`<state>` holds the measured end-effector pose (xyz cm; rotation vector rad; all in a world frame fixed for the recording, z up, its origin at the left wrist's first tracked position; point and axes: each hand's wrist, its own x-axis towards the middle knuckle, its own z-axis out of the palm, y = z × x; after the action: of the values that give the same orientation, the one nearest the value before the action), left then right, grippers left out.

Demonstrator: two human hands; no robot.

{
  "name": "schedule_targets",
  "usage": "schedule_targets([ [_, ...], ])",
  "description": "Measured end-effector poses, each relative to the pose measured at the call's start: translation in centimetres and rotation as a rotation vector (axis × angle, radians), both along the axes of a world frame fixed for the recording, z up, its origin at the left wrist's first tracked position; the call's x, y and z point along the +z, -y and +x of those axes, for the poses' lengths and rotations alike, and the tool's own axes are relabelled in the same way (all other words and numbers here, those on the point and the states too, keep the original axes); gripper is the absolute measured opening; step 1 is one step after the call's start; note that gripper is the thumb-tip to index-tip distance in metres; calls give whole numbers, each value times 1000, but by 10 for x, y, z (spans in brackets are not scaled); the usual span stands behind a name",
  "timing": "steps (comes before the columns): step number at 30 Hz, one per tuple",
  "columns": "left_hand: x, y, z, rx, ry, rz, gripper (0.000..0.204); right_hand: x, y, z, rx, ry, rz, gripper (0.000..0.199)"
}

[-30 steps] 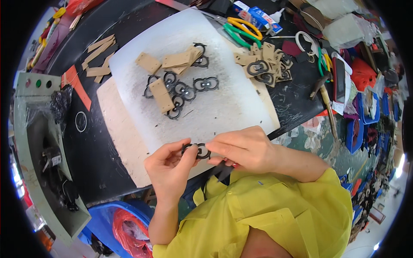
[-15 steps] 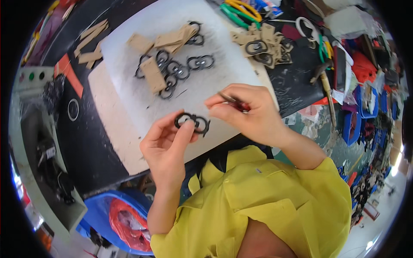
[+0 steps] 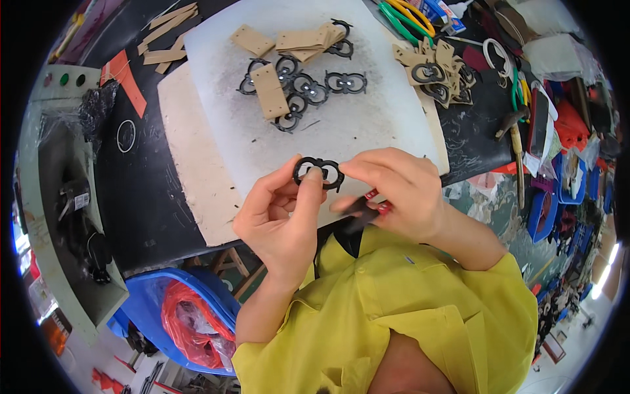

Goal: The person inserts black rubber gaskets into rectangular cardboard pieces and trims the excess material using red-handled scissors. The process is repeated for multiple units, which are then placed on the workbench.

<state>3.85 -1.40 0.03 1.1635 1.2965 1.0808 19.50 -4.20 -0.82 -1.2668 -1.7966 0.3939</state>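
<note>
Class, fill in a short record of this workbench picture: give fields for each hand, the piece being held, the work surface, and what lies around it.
Left hand: pinches the left side of the black two-ringed flat piece.
Right hand: grips the piece's right side; a dark, red-tipped tool shows under its fingers.
Work surface: white scuffed cutting board on a dark bench.
On the board: more black ringed pieces and tan cardboard tags.
Right of the board: hammer, green-and-yellow-handled pliers.
Below the bench: blue bin with red bag.
</note>
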Motion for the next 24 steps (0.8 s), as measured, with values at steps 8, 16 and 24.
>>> schedule_targets([
  [8, -7, 3, 1, -9, 9, 32, 19, -7, -3, 3, 74, 122, 144, 41],
  [16, -8, -63, -13, -318, -515, 654, 30, 1, -8, 24, -27, 99, 8, 42],
  [24, -7, -108, -18, -431, -805, 862, 26, 4, -8, 28, -126, -221, -254, 35],
])
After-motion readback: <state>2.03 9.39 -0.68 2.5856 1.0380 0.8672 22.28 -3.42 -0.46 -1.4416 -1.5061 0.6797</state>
